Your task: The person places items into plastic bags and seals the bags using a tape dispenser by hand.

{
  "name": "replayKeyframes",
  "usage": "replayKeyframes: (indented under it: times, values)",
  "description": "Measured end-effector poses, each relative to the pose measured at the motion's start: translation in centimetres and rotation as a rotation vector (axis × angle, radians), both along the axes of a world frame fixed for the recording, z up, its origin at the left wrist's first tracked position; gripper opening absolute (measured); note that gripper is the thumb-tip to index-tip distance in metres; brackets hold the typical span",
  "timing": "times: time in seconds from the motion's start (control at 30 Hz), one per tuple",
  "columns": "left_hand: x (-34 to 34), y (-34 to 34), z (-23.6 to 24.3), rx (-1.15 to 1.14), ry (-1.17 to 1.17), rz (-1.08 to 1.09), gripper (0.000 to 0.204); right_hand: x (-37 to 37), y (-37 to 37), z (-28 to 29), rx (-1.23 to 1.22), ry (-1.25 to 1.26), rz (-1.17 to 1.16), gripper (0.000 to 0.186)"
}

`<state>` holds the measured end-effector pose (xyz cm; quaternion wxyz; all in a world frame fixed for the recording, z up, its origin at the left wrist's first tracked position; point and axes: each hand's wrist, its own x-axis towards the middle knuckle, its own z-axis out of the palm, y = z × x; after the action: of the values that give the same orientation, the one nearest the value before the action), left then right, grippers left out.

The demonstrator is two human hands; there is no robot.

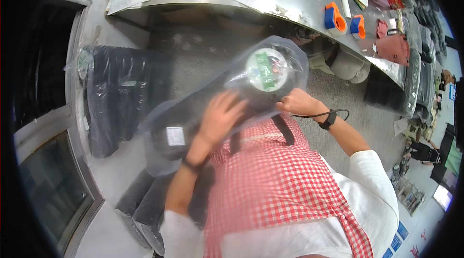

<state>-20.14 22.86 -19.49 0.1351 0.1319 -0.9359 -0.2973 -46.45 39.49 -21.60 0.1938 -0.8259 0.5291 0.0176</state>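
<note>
A dark roll (186,113), probably fabric, lies slantwise in front of me inside clear plastic wrap (296,60). Its right end shows a pale round core (269,69) with green tape across it, and a white label (175,136) sits near the left end. My left hand (223,113), a little blurred, rests on the roll's side with fingers stretched out. At the near edge of the right end, my right hand (298,102) is closed in a fist on the plastic wrap. A thin black cord hangs by the right wrist.
Wrapped dark rolls (121,93) stand against the wall at left, and more (145,209) lie beside my left arm. Beyond is a metal table (295,2) with papers, a pen and two orange-blue tape dispensers (334,19). Further wrapped rolls (424,86) line the right.
</note>
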Motion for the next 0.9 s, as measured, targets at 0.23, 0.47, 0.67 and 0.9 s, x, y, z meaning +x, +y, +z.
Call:
replayKeyframes:
  times: [0.23, 0.47, 0.67, 0.9]
  values:
    - [-14.1, 4.0, -9.8, -0.101, -0.231, -0.083, 0.052, -1.6, -0.2, -0.1, -0.161, -0.153, 0.054, 0.007]
    - [-14.6, 6.3, -9.1, 0.032, -0.348, -0.069, 0.051, -8.8, -5.7, 5.1, -0.608, -0.090, -0.505, 0.015]
    - [-14.1, 4.7, -6.0, 0.074, -0.132, -0.035, 0.054, -10.2, -7.9, -0.8, -0.352, -0.037, -0.383, 0.013]
    - [-11.7, 5.1, -10.5, -0.052, -0.151, -0.066, 0.056, -8.1, -5.3, 0.6, -0.296, -0.067, -0.405, 0.013]
